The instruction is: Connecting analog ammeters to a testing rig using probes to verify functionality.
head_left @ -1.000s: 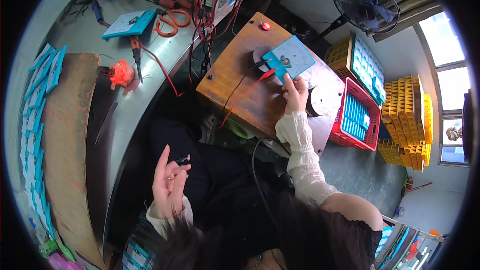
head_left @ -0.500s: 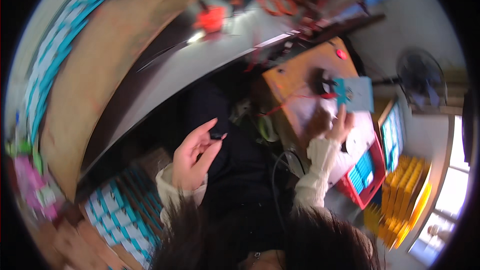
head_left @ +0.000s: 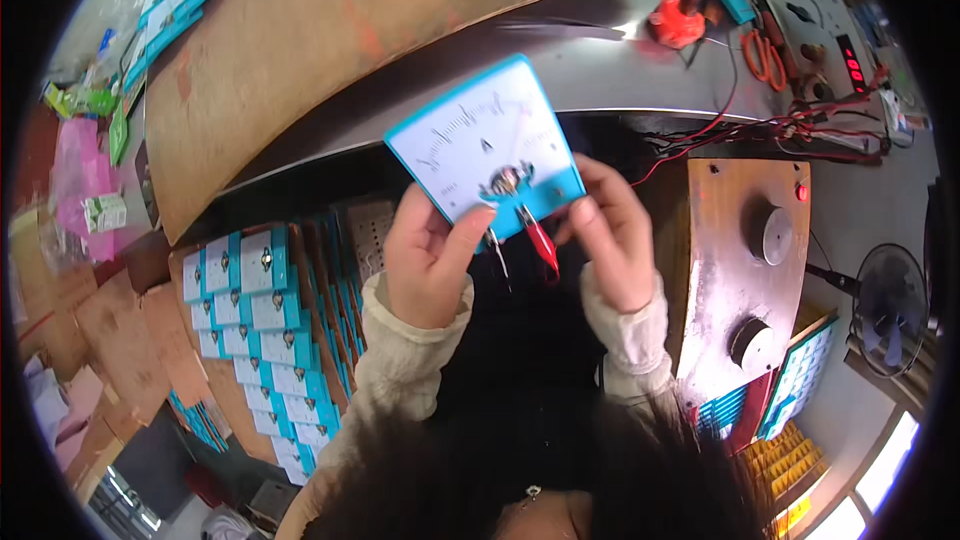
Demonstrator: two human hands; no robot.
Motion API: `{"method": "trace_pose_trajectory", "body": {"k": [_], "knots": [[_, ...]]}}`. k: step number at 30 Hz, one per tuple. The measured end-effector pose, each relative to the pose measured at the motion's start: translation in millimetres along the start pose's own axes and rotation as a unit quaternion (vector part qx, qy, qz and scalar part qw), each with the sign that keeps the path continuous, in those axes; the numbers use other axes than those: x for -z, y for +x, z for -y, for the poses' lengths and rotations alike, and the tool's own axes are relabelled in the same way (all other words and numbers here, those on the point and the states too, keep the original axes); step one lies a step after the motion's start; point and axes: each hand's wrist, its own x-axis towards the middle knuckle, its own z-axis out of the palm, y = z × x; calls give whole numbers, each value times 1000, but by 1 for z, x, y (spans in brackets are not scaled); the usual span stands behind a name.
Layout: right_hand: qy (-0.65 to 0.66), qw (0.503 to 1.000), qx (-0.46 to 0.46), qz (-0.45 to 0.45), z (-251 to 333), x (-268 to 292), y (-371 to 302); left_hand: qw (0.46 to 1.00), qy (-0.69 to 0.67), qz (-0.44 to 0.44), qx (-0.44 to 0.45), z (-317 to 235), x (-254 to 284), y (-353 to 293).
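Both hands hold a white-faced analog panel meter with a teal frame up in front of the camera, tilted. My left hand grips its lower left edge, thumb on the front near the centre knob. My right hand holds the lower right corner. A red alligator clip and a thin metal probe hang from the meter's bottom, between the hands.
A wooden test box with two round knobs and red wires stands at the right. Stacks of teal meters fill cartons at the lower left. A large cardboard sheet, orange scissors and a fan lie around.
The meter has come off the wooden box and up to the camera; my left hand, empty before, now grips it together with the right. The view swung left.
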Motion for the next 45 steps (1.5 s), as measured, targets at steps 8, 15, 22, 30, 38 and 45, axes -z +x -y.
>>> {"method": "trace_pose_trajectory", "body": {"k": [8,15,22,30,38,45], "knots": [[-129,991,-23,-32,-26,-24,-29,997,21,32,65,-11,31,4],[-161,986,5,-41,-17,-12,-28,998,-17,19,53,2,20,3],[-187,979,52,-61,-12,-2,-30,998,13,1,62,2,6,4],[-235,967,87,-55,-5,0,-37,994,22,2,103,-2,3,0],[-415,874,196,-160,4,7,-45,993,37,85,78,15,-18,5],[-334,885,163,-280,-14,59,-85,934,156,313,75,23,-58,-10]]}}
